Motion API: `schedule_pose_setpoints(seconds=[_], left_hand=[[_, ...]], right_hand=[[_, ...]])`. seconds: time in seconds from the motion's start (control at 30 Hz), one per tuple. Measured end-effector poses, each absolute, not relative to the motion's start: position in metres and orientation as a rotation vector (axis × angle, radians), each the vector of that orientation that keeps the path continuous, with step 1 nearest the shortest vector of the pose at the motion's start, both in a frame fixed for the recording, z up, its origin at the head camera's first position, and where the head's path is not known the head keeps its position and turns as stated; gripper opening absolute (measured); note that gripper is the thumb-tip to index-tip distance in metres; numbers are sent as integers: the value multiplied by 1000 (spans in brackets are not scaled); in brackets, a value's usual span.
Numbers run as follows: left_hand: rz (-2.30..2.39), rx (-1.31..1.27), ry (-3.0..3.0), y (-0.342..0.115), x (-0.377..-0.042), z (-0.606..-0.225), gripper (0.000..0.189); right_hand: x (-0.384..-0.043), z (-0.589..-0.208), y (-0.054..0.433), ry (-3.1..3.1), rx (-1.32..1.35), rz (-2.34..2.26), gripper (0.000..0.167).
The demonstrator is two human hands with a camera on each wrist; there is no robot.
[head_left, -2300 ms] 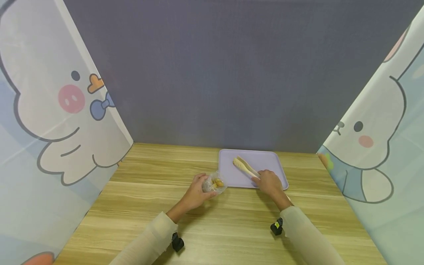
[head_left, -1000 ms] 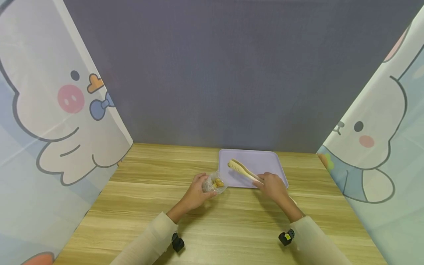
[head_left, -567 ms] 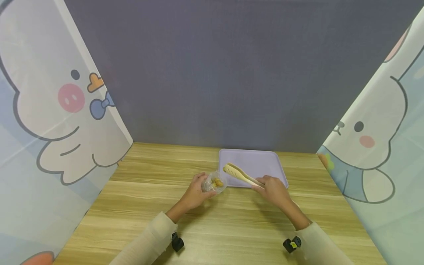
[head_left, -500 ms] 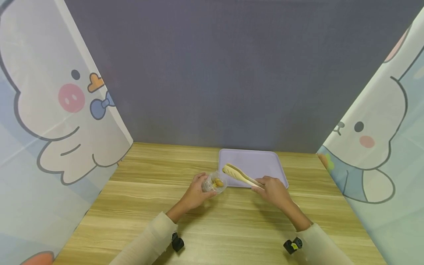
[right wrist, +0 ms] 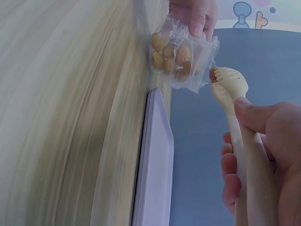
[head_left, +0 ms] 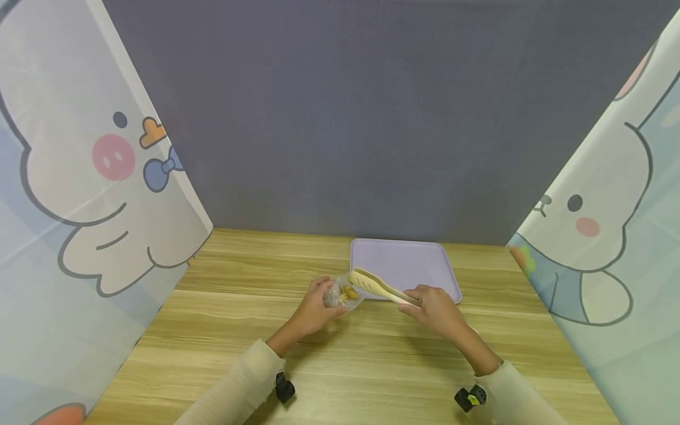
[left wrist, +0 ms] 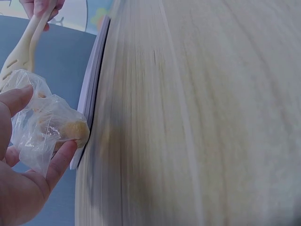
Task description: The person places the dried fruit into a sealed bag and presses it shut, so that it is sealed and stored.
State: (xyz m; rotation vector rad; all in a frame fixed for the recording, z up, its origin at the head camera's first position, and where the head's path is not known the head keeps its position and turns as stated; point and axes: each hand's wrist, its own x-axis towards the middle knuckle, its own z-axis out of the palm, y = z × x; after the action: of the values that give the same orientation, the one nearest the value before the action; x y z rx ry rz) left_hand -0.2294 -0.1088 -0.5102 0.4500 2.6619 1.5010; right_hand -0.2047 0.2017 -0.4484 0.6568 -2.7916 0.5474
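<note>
My left hand (head_left: 312,310) holds a clear plastic bag (head_left: 336,294) just off the tray's near left corner, thumb and fingers on either side of it. Inside, several small round yellow-brown pieces (right wrist: 158,60) show through the film. My right hand (head_left: 437,310) grips a pair of cream tongs (head_left: 379,288) with slotted heads, squeezed nearly closed. Between the tong heads sits one brown round piece (right wrist: 213,74), right at the bag's open mouth in the right wrist view. From the left wrist, the tong heads are partly hidden behind the bag (left wrist: 51,123).
A flat lilac tray (head_left: 406,265) with a low rim lies at the back of the wooden table (head_left: 265,260), behind the hands. A dark grey panel (head_left: 340,118) stands along the far edge. Cartoon-printed sheets (head_left: 79,206) flank both sides.
The tongs have swung left and toward me, from over the tray to the bag's mouth, with the right hand drawing back a little. My left hand and the bag have stayed put.
</note>
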Motion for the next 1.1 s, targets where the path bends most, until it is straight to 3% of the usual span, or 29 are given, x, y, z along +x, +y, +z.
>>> schedule_pose_setpoints(seconds=[0.47, 1.1], left_hand=[[1506, 476, 2660, -110, -230, -510, 68], [1522, 470, 2672, -111, -229, -508, 65]], right_hand=[[-204, -445, 198, -2801, 727, 578, 31], [-214, -441, 220, -2811, 443, 764, 54]])
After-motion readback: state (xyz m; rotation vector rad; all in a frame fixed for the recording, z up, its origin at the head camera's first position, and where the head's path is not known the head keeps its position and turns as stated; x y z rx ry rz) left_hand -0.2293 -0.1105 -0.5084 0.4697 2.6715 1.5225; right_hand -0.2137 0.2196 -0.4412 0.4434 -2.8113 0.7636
